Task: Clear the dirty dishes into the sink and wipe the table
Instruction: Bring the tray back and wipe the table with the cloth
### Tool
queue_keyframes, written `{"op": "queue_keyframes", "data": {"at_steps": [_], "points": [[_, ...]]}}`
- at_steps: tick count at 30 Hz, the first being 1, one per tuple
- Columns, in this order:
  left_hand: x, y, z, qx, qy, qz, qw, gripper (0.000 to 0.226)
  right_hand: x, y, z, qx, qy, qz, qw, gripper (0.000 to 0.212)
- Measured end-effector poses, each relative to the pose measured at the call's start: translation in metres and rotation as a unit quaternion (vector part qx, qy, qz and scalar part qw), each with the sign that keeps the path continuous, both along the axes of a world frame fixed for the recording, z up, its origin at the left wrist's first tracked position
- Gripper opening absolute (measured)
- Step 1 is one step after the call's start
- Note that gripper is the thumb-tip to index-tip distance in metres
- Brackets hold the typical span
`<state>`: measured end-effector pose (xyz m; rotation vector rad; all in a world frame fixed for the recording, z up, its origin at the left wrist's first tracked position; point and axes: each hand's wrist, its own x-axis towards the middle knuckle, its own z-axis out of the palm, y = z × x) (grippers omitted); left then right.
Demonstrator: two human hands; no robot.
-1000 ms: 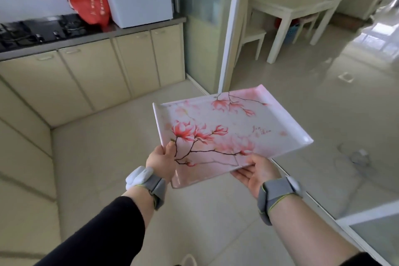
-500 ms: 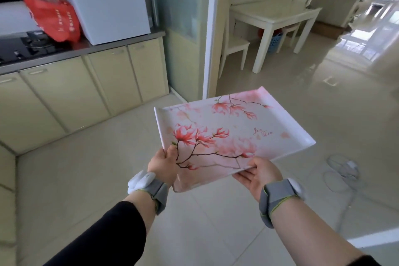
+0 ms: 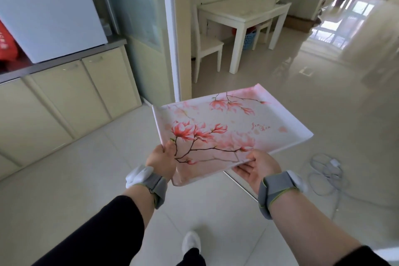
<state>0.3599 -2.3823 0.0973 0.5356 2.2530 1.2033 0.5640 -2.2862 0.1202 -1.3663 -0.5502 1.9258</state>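
I carry a rectangular tray (image 3: 278,123) printed with pink magnolia blossoms, held level at waist height with nothing on it. My left hand (image 3: 160,161) grips its near left corner, thumb on top. My right hand (image 3: 258,165) holds the near right edge, thumb over the rim and fingers underneath. A white dining table (image 3: 244,14) stands ahead through the doorway, its top bare as far as I can see. No sink shows in this view.
Cream kitchen cabinets (image 3: 64,97) run along the left under a counter with a white appliance (image 3: 47,6). A white door frame (image 3: 170,28) divides kitchen and dining room. A white chair (image 3: 207,45) sits by the table. Loose cable (image 3: 323,170) lies on the floor at right.
The view has swung right and forward toward the doorway; the stove and red bag slid out to the left, the dining table came closer. Both hands keep the same hold on the tray.
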Motion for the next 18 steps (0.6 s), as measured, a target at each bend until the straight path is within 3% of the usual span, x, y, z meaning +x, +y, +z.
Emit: {"op": "queue_keyframes", "data": {"at_steps": [9, 18], "points": [[-0.061, 0.202, 0.007, -0.014, 0.024, -0.078, 0.997, 0.043, -0.049, 0.161, 0.010, -0.005, 0.012, -0.080, 0.997, 0.022], [-0.080, 0.366, 0.010, 0.010, 0.040, -0.096, 0.995, 0.042, -0.068, 0.312, 0.014, 0.014, -0.001, -0.115, 0.993, 0.020]]}}
